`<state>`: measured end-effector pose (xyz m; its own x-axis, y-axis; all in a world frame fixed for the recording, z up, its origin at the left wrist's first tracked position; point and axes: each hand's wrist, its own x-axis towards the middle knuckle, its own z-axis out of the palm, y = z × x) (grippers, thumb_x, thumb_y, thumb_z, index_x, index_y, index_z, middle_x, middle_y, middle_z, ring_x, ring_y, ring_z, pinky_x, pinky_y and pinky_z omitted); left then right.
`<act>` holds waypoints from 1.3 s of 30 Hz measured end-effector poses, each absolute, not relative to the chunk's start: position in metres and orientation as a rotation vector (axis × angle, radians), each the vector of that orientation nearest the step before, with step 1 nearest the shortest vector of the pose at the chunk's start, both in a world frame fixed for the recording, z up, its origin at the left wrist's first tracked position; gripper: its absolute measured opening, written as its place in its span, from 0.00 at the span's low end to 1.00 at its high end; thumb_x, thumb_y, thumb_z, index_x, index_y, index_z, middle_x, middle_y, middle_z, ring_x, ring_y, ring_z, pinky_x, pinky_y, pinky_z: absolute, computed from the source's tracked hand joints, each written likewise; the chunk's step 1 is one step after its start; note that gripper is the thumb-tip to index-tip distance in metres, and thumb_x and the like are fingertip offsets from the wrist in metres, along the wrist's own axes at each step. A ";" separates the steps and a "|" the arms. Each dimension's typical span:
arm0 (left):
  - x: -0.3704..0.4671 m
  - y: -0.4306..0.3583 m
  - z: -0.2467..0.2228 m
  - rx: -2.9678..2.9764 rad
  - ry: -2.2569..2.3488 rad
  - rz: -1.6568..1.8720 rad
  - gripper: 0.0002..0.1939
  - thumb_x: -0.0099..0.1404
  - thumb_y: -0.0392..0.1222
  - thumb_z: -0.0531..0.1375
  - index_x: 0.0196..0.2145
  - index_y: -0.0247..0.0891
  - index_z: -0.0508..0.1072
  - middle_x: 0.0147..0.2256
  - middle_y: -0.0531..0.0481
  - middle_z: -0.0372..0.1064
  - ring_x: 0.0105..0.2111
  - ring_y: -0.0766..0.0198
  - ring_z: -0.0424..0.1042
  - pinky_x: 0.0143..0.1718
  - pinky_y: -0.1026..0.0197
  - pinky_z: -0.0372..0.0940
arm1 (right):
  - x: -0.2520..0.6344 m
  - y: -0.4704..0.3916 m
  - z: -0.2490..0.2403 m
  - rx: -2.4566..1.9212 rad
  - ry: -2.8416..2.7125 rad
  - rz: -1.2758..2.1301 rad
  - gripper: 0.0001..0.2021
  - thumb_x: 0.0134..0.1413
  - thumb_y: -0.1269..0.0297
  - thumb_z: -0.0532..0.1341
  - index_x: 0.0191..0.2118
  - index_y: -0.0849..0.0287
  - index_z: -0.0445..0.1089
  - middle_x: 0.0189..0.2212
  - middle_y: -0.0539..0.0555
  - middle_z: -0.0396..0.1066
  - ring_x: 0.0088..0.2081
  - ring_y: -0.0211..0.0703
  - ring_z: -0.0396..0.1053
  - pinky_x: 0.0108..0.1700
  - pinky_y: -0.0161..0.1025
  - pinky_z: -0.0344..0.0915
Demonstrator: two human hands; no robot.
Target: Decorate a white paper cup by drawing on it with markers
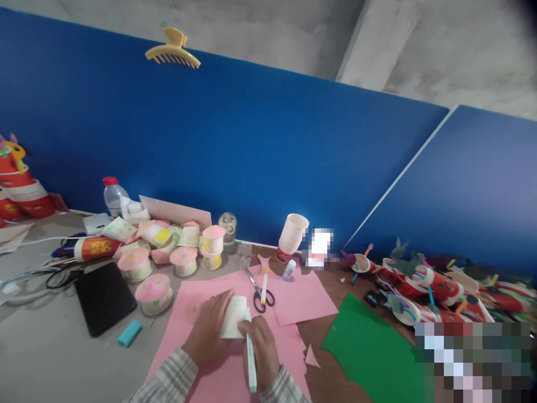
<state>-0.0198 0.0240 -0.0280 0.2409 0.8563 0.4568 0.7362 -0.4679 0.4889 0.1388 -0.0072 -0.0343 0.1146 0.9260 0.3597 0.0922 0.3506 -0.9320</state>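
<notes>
My left hand (208,323) is wrapped around a white paper cup (234,318) lying on its side, over a large sheet of pink paper (184,313). Faint greenish marks show on the cup's wall. In my right hand (260,342) is a white marker (250,358) with a pale green end pointing towards me. Its upper end reaches the cup's right edge; whether the tip touches is too small to tell. Beyond my hands lie scissors (254,285) with dark handles, a yellow-and-white marker (264,286) and a small glue bottle (289,271).
Pink-topped cup crafts (154,292) crowd the left, near a black tablet (104,299) and a blue marker cap (130,333). Stacked paper cups (293,235) lean by the blue partition (251,140). Green paper (369,347) and piled cup crafts (440,282) occupy the right.
</notes>
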 end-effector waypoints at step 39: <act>-0.020 0.023 -0.024 2.474 1.536 0.841 0.36 0.49 0.56 0.58 0.52 0.46 0.48 0.47 0.48 0.60 0.44 0.53 0.62 0.43 0.49 0.61 | 0.137 -0.007 -0.027 -0.985 -0.970 1.091 0.10 0.44 0.59 0.59 0.20 0.57 0.69 0.09 0.42 0.57 0.12 0.36 0.55 0.16 0.31 0.59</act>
<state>-0.0200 0.0229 -0.0241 0.3344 0.8554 0.3955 0.7943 -0.4817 0.3703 0.1374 -0.0067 -0.0273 0.1828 0.9747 0.1283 -0.2421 0.1711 -0.9550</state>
